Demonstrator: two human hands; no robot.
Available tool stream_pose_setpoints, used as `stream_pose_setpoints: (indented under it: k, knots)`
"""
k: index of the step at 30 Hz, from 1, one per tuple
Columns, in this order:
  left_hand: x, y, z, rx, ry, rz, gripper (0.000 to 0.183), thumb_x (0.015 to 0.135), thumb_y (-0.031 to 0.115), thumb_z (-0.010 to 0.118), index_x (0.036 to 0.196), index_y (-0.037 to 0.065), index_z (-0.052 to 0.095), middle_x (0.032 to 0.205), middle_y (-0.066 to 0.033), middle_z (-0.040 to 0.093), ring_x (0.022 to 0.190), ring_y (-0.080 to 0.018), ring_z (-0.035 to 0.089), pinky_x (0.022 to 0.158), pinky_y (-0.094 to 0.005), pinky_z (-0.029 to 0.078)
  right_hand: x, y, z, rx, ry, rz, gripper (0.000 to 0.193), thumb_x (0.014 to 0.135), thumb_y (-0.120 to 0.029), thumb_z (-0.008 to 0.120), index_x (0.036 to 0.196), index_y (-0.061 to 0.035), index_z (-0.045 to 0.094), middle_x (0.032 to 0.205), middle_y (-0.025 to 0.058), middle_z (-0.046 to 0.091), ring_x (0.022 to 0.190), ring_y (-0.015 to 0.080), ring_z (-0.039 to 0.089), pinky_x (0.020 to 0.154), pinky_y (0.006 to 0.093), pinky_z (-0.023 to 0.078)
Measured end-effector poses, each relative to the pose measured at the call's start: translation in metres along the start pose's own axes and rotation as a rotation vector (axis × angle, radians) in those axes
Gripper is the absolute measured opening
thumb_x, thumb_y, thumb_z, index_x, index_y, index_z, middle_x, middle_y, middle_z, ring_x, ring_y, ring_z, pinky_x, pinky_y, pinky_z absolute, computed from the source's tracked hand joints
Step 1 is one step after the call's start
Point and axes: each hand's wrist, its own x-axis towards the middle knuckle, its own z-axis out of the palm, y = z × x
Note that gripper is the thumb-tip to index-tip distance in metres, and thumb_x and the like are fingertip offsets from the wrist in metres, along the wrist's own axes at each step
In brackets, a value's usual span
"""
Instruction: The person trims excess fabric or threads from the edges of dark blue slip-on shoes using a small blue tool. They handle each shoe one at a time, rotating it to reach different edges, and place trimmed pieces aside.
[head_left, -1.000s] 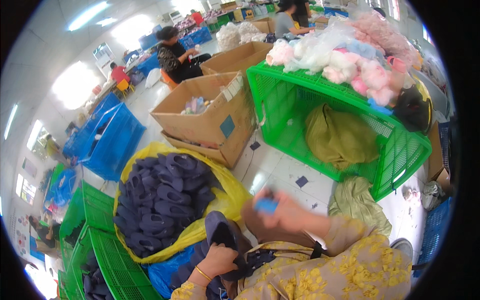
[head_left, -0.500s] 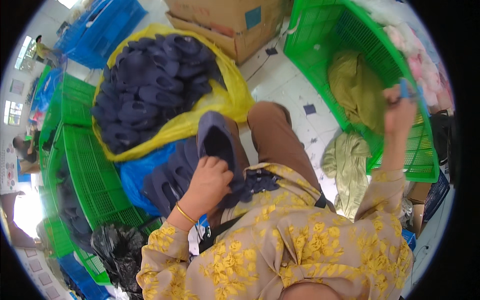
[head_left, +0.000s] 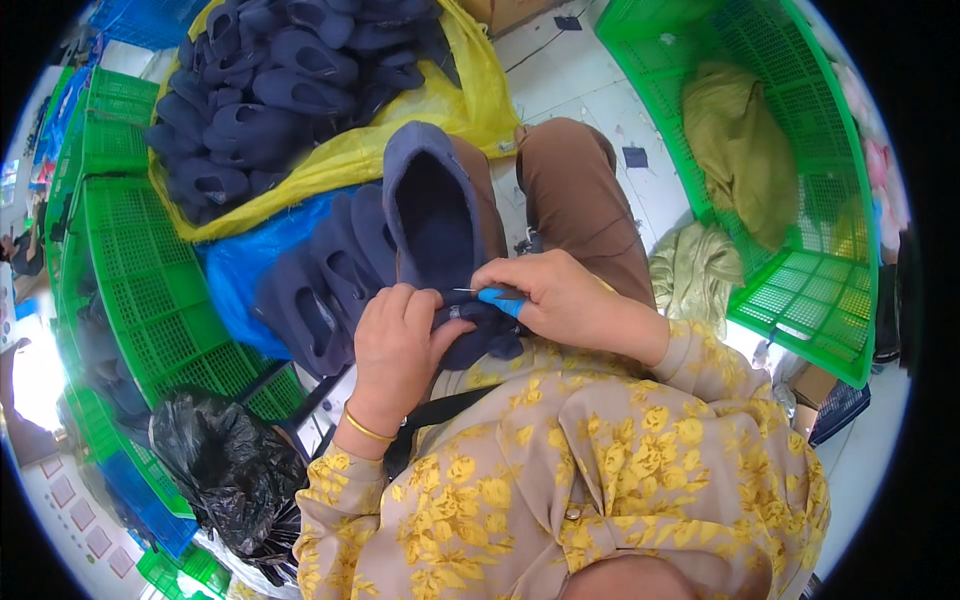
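A dark blue slip-on shoe [head_left: 436, 225] with a wide opening rests against my left thigh, its closed end pointing away from me. My left hand [head_left: 395, 345] is closed on its near edge, thumb and fingers pinching the dark material. Close beside it, my right hand [head_left: 550, 300] pinches a thin metal needle [head_left: 462, 290], its point directed left at the shoe's edge. Something blue [head_left: 502, 300] wraps a fingertip of that hand. Several similar shoes [head_left: 305, 300] lean in a row left of the held one. Dark scraps [head_left: 485, 335] lie in my lap under the hands.
A yellow sack [head_left: 440, 125] heaped with dark shoes stands ahead left, beside blue plastic [head_left: 240, 270]. Green crates flank me, at left [head_left: 150, 300] and at right [head_left: 800, 310]; the right one holds olive cloth [head_left: 735, 150]. A black plastic bag [head_left: 215, 465] sits at near left.
My right hand has come in from far out on the right to the shoe's near edge beside my left hand. The left still grips the shoe. The view has shifted.
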Motion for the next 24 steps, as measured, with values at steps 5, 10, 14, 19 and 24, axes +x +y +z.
stream_pose_setpoints:
  k: [5, 10, 14, 19, 24]
  knots:
    - [-0.009, 0.000, 0.000, -0.227, -0.021, -0.130, 0.021, 0.074, 0.013, 0.076, 0.091, 0.005, 0.065, 0.082, -0.0086, 0.055, 0.080, -0.0288, 0.052, 0.069, -0.0381, 0.043, 0.002, 0.001, -0.003, 0.035, -0.121, 0.059, 0.024, 0.080, -0.004, 0.062, 0.104, -0.0065, 0.065, 0.086, 0.0167, 0.067, 0.081, 0.0356, 0.065, 0.071, 0.0399, 0.052]
    - [-0.009, 0.000, 0.000, -0.393, -0.106, -0.258, 0.015, 0.076, 0.006, 0.073, 0.089, 0.005, 0.066, 0.082, -0.0081, 0.055, 0.081, -0.0288, 0.050, 0.072, -0.0369, 0.041, 0.001, -0.001, -0.010, 0.097, -0.195, 0.090, 0.024, 0.078, -0.002, 0.061, 0.102, -0.0054, 0.067, 0.083, 0.0166, 0.067, 0.077, 0.0355, 0.065, 0.070, 0.0397, 0.051]
    - [-0.011, -0.003, 0.004, -0.423, -0.091, -0.235, 0.016, 0.074, 0.004, 0.073, 0.088, 0.006, 0.065, 0.082, -0.0076, 0.056, 0.081, -0.0281, 0.050, 0.073, -0.0358, 0.040, 0.000, 0.001, -0.012, 0.040, -0.266, 0.090, 0.027, 0.076, -0.001, 0.060, 0.102, -0.0064, 0.067, 0.081, 0.0165, 0.066, 0.075, 0.0357, 0.064, 0.069, 0.0406, 0.050]
    - [-0.012, -0.004, 0.007, -0.454, -0.071, -0.229, 0.017, 0.073, 0.003, 0.074, 0.088, 0.006, 0.065, 0.082, -0.0068, 0.057, 0.082, -0.0269, 0.050, 0.074, -0.0347, 0.039, 0.002, 0.002, -0.016, 0.045, -0.299, 0.074, 0.028, 0.076, -0.001, 0.060, 0.102, -0.0076, 0.068, 0.080, 0.0166, 0.066, 0.075, 0.0359, 0.064, 0.068, 0.0410, 0.050]
    - [-0.014, -0.005, 0.009, -0.476, -0.053, -0.233, 0.019, 0.072, 0.002, 0.074, 0.088, 0.006, 0.066, 0.084, -0.0062, 0.058, 0.082, -0.0263, 0.051, 0.075, -0.0342, 0.040, 0.000, 0.006, -0.014, 0.063, -0.289, 0.043, 0.030, 0.076, -0.001, 0.060, 0.104, -0.0093, 0.067, 0.081, 0.0162, 0.067, 0.077, 0.0355, 0.065, 0.068, 0.0408, 0.050]
